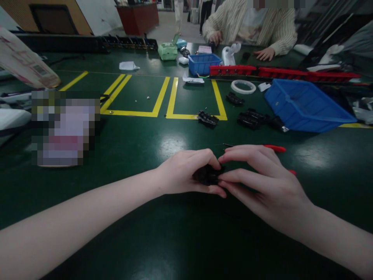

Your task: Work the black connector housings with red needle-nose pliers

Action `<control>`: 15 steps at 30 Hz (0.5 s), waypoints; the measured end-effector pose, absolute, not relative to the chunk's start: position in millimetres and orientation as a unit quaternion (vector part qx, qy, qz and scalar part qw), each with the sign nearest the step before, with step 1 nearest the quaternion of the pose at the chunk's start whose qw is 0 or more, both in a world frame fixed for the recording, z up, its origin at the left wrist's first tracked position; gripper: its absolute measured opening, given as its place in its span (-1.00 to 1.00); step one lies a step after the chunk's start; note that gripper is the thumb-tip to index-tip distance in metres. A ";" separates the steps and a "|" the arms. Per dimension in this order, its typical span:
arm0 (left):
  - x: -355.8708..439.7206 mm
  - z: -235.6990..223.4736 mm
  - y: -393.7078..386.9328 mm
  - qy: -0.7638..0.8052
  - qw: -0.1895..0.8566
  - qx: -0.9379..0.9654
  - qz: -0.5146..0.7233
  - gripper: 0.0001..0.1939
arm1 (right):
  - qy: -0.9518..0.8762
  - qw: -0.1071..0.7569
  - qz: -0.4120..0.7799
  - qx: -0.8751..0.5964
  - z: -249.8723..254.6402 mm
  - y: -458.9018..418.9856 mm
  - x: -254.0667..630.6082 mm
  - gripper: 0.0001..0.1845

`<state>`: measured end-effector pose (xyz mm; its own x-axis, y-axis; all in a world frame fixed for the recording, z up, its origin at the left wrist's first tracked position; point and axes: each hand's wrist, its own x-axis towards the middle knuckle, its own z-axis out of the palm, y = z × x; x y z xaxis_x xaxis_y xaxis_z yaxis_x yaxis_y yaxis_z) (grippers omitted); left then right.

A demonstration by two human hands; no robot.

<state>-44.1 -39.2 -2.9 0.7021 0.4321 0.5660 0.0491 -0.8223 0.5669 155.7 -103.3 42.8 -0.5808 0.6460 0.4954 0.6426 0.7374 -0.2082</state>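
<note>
Between my hands, above the dark green table (175,241), is a small black plastic part (207,175). My left hand (194,171) is wrapped round it from the left, with thumb and fingers closed on its sides. The fingertips of my right hand (262,182) pinch its right end. Much of the part is covered by fingers, so its exact shape is hidden. Behind my right hand lies a tool with red handles (275,148) and a thin dark tip, mostly covered by that hand.
Black plastic parts (253,118) lie ahead, near a tilted blue bin (309,105) and a tape roll (243,86). Yellow tape lines (131,113) mark the table. A blurred-out flat object (67,132) is at left. Across the table sits a person in a striped cardigan (279,31).
</note>
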 end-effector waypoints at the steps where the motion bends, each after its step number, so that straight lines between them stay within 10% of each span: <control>1: -44.3 -3.8 -38.8 0.139 0.266 0.883 0.361 -0.61 | -0.887 0.283 0.013 -0.364 40.5 -102.5 156.0 -0.91; 15: -38.7 10.0 -36.1 0.241 0.138 0.938 0.205 -0.68 | -0.805 0.334 -0.066 -0.487 34.8 -89.4 220.1 -0.78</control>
<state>-38.7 -36.1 10.0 0.7995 0.5097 0.3177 0.3968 -0.8454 0.3576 220.1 -89.4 34.8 -0.3039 0.7386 0.6017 0.8274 0.5178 -0.2177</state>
